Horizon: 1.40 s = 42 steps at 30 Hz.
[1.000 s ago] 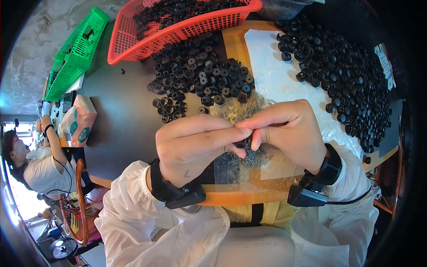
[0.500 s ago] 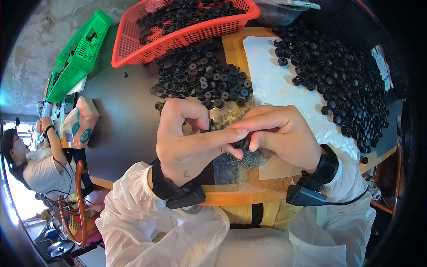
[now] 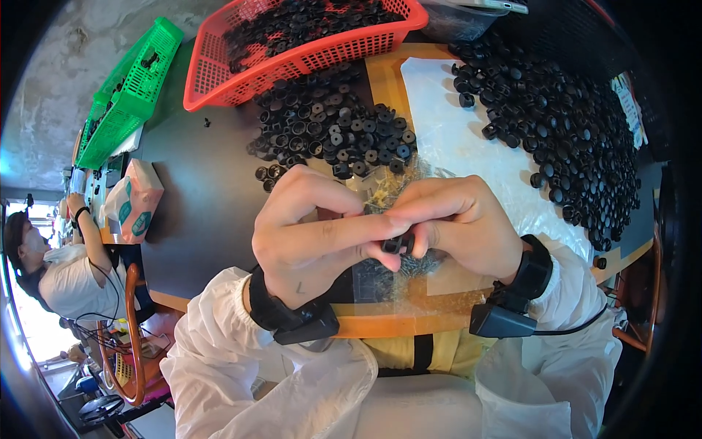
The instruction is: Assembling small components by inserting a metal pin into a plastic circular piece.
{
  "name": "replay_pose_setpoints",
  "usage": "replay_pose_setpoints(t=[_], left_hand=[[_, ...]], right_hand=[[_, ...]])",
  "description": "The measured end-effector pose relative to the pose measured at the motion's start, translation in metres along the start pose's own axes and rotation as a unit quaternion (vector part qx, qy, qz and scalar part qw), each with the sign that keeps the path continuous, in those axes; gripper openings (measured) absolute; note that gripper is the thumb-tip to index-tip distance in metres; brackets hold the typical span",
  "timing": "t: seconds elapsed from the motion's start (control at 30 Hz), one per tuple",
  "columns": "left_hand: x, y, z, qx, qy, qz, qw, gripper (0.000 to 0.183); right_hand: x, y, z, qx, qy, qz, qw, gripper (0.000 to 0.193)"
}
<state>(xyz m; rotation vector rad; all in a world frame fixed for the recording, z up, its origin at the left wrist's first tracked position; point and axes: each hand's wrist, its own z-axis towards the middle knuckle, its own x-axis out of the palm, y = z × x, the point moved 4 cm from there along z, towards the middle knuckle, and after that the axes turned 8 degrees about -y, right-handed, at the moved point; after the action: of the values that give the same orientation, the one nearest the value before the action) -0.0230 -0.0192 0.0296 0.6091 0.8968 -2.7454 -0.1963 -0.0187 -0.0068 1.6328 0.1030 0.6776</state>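
My left hand [image 3: 311, 227] and my right hand [image 3: 464, 223] meet over the near middle of the table. Between their fingertips they pinch a small round black plastic part [image 3: 397, 244], mostly covered by the fingers. Both hands are closed on it. Beneath them lies a heap of small metal pieces [image 3: 417, 263], partly hidden. Just beyond my hands spreads a pile of black ring-shaped parts [image 3: 333, 124]. To the right, many black capped parts [image 3: 556, 139] lie heaped, partly on a white sheet [image 3: 446, 110].
A red basket [image 3: 307, 62] of black parts stands at the back, a green basket [image 3: 131, 95] at the far left. A tissue pack [image 3: 135, 201] lies at the left edge. Another person [image 3: 62, 263] sits at the left by an orange chair [image 3: 131, 329].
Both hands stay together, with the fingers shifted slightly. More of the black part shows below the fingertips now.
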Motion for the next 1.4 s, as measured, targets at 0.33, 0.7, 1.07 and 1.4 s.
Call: replay_pose_setpoints(t=[0.33, 0.7, 1.07, 1.4], left_hand=[[0.002, 0.000, -0.003, 0.027, -0.006, 0.021, 0.999, 0.048], [0.001, -0.004, -0.005, -0.058, -0.008, -0.015, 0.998, 0.039], [0.003, -0.010, -0.001, -0.042, 0.016, -0.010, 0.999, 0.033], [0.005, -0.009, 0.000, -0.036, 0.041, -0.057, 0.997, 0.026]], right_hand=[[0.000, -0.001, -0.001, -0.038, -0.031, -0.080, 0.996, 0.028], [0.002, 0.003, -0.004, -0.113, -0.061, -0.127, 0.984, 0.026], [-0.001, 0.001, -0.002, -0.019, -0.044, -0.085, 0.995, 0.025], [0.000, -0.001, -0.004, 0.014, -0.057, -0.036, 0.998, 0.026]])
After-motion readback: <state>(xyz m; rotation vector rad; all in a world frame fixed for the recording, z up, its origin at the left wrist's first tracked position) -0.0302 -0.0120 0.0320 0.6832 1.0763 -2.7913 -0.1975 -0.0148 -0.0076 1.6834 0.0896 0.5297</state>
